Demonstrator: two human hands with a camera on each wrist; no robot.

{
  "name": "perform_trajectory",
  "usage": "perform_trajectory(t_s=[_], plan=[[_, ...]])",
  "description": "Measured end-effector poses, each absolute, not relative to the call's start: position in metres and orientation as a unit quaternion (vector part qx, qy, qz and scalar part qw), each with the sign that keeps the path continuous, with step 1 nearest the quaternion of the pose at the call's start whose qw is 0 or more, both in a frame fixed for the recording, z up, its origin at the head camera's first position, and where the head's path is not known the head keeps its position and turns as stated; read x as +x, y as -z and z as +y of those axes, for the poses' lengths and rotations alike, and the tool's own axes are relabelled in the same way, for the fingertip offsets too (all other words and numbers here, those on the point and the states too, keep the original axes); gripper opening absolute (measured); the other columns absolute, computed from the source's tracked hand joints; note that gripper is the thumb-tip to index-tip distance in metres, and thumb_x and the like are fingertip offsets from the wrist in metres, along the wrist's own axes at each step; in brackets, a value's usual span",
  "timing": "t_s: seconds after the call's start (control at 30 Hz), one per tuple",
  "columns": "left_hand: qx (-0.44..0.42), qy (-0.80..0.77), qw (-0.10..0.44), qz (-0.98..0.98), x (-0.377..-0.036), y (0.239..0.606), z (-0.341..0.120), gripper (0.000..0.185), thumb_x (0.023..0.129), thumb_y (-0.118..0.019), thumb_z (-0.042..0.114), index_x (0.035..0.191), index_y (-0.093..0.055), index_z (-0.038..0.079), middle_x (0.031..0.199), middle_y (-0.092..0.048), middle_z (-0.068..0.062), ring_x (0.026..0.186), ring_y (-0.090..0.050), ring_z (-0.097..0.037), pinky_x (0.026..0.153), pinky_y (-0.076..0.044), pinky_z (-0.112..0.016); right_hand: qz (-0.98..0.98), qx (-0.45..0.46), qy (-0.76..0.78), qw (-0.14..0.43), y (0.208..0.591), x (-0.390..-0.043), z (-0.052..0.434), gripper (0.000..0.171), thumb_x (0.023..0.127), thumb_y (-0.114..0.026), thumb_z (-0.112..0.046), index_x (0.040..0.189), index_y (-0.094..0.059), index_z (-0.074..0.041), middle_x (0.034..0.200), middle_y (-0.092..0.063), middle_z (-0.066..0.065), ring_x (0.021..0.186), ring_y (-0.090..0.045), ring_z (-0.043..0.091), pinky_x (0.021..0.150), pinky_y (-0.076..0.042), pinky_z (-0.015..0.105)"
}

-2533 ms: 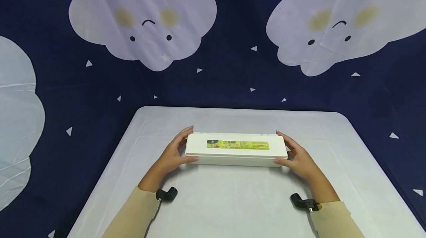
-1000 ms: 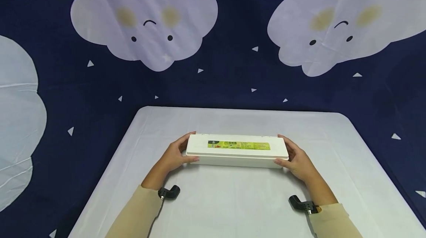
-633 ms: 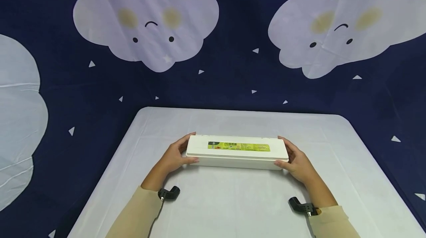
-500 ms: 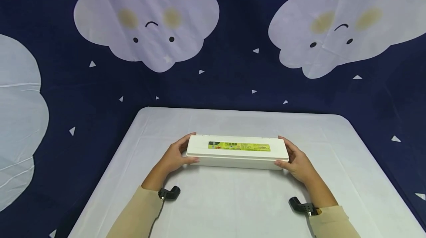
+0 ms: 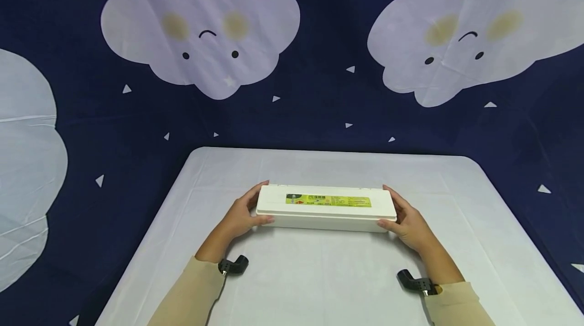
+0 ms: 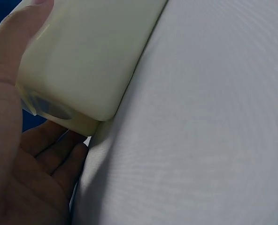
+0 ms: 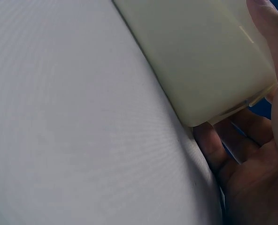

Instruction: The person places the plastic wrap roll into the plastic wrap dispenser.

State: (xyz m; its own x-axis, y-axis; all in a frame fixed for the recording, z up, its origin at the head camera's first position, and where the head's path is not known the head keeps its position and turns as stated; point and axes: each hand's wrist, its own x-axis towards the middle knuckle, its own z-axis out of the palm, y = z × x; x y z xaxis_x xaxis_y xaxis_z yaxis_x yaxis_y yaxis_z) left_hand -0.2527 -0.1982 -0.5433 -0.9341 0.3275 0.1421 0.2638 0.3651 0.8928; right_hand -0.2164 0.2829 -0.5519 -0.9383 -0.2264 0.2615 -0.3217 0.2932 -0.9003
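Note:
A long white cling film box (image 5: 326, 222) with a yellow-green label lies crosswise on the white-covered table. My left hand (image 5: 238, 216) grips its left end, thumb on the front face and fingers reaching round to the back corner. At the opposite end my right hand (image 5: 412, 223) grips it the same way. In the left wrist view, the box (image 6: 87, 61) sits at the cloth, with the left hand's curled fingers (image 6: 50, 150) behind its end. The right wrist view has the box (image 7: 195, 56) with fingers (image 7: 214, 145) of the right hand around its far corner.
White cloth covers the table (image 5: 319, 280), which has rounded far corners. Behind it hangs a dark blue curtain (image 5: 319, 113) printed with clouds and small triangles. A black wrist camera (image 5: 233, 265) and another black wrist camera (image 5: 415, 282) stick out below the hands.
The left fingers, raised above the box's back corner in the oldest frame, have come down along it. The right fingers have also lowered slightly. Box and hands otherwise hold nearly still.

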Motion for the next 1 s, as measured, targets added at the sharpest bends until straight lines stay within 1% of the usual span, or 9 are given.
perform_trajectory(t_s=[0.23, 0.33, 0.43, 0.53, 0.6, 0.7, 0.77, 0.93, 1.0], plan=[[0.188, -0.538, 0.032, 0.821, -0.248, 0.543, -0.202, 0.112, 0.08, -0.097, 0.027, 0.169, -0.028, 0.03, 0.163, -0.043, -0.007, 0.149, -0.039, -0.03, 0.124, -0.027, -0.049, -0.815, 0.167, -0.554, 0.041, 0.555, -0.216, 0.281, 0.099, 0.089, -0.085, -0.003, 0.168, -0.025, -0.011, 0.161, -0.037, 0.028, 0.133, -0.045, -0.004, 0.101, -0.046, 0.013], [0.189, -0.535, 0.033, 0.823, -0.247, 0.542, -0.202, 0.117, 0.08, -0.096, 0.029, 0.17, -0.022, 0.026, 0.164, -0.04, -0.009, 0.15, -0.037, -0.03, 0.124, -0.025, -0.049, -0.818, 0.167, -0.549, 0.038, 0.554, -0.215, 0.282, 0.101, 0.089, -0.086, -0.004, 0.169, -0.024, -0.012, 0.161, -0.037, 0.027, 0.136, -0.045, 0.0, 0.102, -0.045, 0.012], [0.189, -0.528, 0.032, 0.828, -0.247, 0.54, -0.201, 0.119, 0.08, -0.096, 0.033, 0.17, -0.02, 0.024, 0.166, -0.036, -0.008, 0.151, -0.036, -0.031, 0.125, -0.024, -0.049, -0.819, 0.168, -0.548, 0.037, 0.552, -0.214, 0.283, 0.105, 0.088, -0.086, -0.002, 0.169, -0.02, -0.011, 0.162, -0.035, 0.029, 0.144, -0.043, 0.02, 0.104, -0.042, 0.012], [0.192, -0.519, 0.022, 0.833, -0.247, 0.539, -0.199, 0.114, 0.083, -0.094, 0.035, 0.17, -0.021, 0.02, 0.169, -0.032, -0.007, 0.15, -0.037, -0.031, 0.125, -0.024, -0.051, -0.826, 0.151, -0.542, 0.045, 0.549, -0.212, 0.284, 0.105, 0.091, -0.084, -0.004, 0.17, -0.015, -0.011, 0.161, -0.035, 0.031, 0.145, -0.04, 0.043, 0.105, -0.039, 0.01], [0.194, -0.513, 0.012, 0.836, -0.248, 0.537, -0.199, 0.109, 0.085, -0.091, 0.035, 0.169, -0.024, 0.019, 0.168, -0.033, -0.008, 0.149, -0.038, -0.031, 0.125, -0.025, -0.051, -0.834, 0.133, -0.534, 0.054, 0.548, -0.211, 0.284, 0.101, 0.094, -0.082, -0.008, 0.17, -0.016, -0.012, 0.16, -0.036, 0.03, 0.143, -0.04, 0.05, 0.104, -0.038, 0.009], [0.194, -0.503, 0.002, 0.842, -0.248, 0.535, -0.198, 0.101, 0.089, -0.088, 0.035, 0.168, -0.028, 0.019, 0.166, -0.038, -0.012, 0.15, -0.038, -0.03, 0.125, -0.025, -0.049, -0.849, 0.112, -0.514, 0.06, 0.545, -0.21, 0.283, 0.093, 0.098, -0.078, -0.017, 0.17, -0.019, -0.014, 0.161, -0.038, 0.026, 0.141, -0.043, 0.049, 0.103, -0.037, 0.008], [0.195, -0.49, -0.001, 0.85, -0.246, 0.534, -0.199, 0.098, 0.09, -0.086, 0.039, 0.168, -0.03, 0.022, 0.166, -0.038, -0.011, 0.152, -0.034, -0.029, 0.125, -0.024, -0.049, -0.852, 0.111, -0.508, 0.062, 0.544, -0.209, 0.281, 0.089, 0.1, -0.076, -0.02, 0.17, -0.021, -0.015, 0.162, -0.038, 0.024, 0.141, -0.044, 0.047, 0.103, -0.037, 0.009], [0.21, -0.449, -0.016, 0.869, -0.245, 0.529, -0.202, 0.091, 0.091, -0.083, 0.048, 0.165, -0.037, 0.023, 0.168, -0.034, -0.003, 0.154, -0.028, -0.029, 0.124, -0.023, -0.056, -0.853, 0.128, -0.501, 0.067, 0.542, -0.209, 0.277, 0.083, 0.102, -0.072, -0.017, 0.169, -0.023, -0.012, 0.162, -0.038, 0.024, 0.139, -0.046, 0.047, 0.104, -0.041, 0.012], [0.225, -0.435, -0.019, 0.872, -0.246, 0.525, -0.204, 0.088, 0.092, -0.082, 0.047, 0.164, -0.04, 0.02, 0.167, -0.036, -0.003, 0.154, -0.029, -0.029, 0.123, -0.024, -0.058, -0.858, 0.133, -0.49, 0.072, 0.538, -0.209, 0.276, 0.082, 0.102, -0.072, -0.017, 0.168, -0.024, -0.01, 0.161, -0.04, 0.023, 0.137, -0.049, 0.046, 0.105, -0.046, 0.019]])
